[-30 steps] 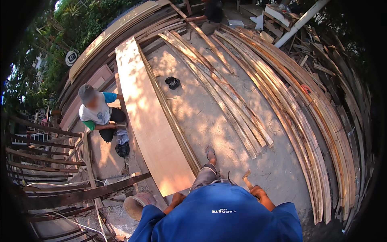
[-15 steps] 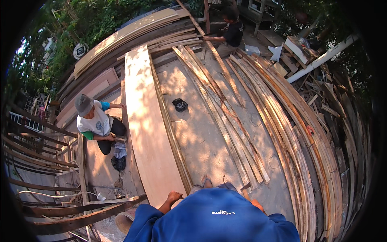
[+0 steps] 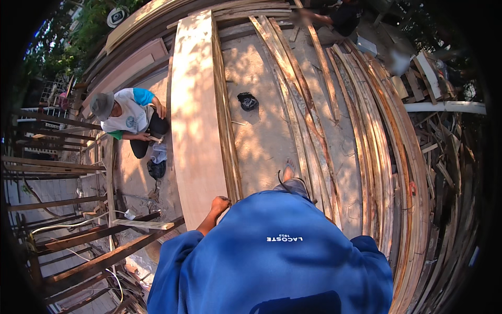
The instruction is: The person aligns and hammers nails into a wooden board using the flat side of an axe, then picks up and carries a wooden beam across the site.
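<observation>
My left hand (image 3: 220, 203) is closed beside the right edge of a long plywood sheet (image 3: 196, 120), near its close end. What the fingers hold, if anything, is hidden. My right hand is out of sight behind my blue shirt (image 3: 282, 256). The sheet lies lengthwise on several narrow wooden strips (image 3: 226, 120) that show along its right side. My bare foot (image 3: 290, 168) is on the ground between the sheet and a bundle of long battens (image 3: 303, 115). A thin dark curved strip (image 3: 283, 183) shows by my foot.
A co-worker (image 3: 128, 118) in a grey hat crouches left of the sheet, holding a small object. Another person (image 3: 345, 21) is at the far battens. A black plastic bag (image 3: 248, 101) sits on the ground. Stacked timber (image 3: 402, 183) lines the right; a wooden frame (image 3: 110, 246) stands at left.
My view has shifted, and the scene sits higher in it. My right hand has gone out of sight. The crouching co-worker's hand has moved from the sheet's edge to the knee.
</observation>
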`<state>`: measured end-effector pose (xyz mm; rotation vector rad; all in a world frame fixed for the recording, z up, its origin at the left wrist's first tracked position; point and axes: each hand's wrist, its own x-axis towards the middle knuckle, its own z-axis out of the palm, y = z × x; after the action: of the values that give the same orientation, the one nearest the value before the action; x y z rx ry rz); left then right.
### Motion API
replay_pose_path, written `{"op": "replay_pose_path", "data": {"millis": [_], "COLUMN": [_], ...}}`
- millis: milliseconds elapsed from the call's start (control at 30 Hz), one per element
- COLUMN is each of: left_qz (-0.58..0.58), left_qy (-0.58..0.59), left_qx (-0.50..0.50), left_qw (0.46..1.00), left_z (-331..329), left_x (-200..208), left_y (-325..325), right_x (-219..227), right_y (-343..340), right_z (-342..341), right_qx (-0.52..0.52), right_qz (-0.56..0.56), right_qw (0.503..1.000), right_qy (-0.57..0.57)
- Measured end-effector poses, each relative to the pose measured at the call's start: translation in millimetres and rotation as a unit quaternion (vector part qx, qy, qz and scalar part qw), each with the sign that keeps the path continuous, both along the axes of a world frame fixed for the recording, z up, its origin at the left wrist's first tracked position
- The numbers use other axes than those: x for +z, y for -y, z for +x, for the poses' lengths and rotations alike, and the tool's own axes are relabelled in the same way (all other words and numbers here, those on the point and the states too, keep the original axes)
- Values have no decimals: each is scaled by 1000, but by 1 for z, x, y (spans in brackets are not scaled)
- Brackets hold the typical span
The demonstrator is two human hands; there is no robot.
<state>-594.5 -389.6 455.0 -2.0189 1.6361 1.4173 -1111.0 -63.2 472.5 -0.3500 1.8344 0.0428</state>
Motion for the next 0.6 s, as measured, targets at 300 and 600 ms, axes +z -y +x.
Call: {"op": "replay_pose_path", "data": {"millis": [300,600], "left_qz": [-13,19], "left_qy": [23,-10], "left_qx": [18,52], "left_qw": [999,998], "left_z": [-88,-134], "left_x": [19,19], "left_y": [33,120], "right_x": [-49,-35], "right_y": [211,411], "right_z": [-119,-150], "right_qx": [156,-140], "right_qz": [-99,-132], "right_qw": [982,977], "right_qy": [-27,88]}}
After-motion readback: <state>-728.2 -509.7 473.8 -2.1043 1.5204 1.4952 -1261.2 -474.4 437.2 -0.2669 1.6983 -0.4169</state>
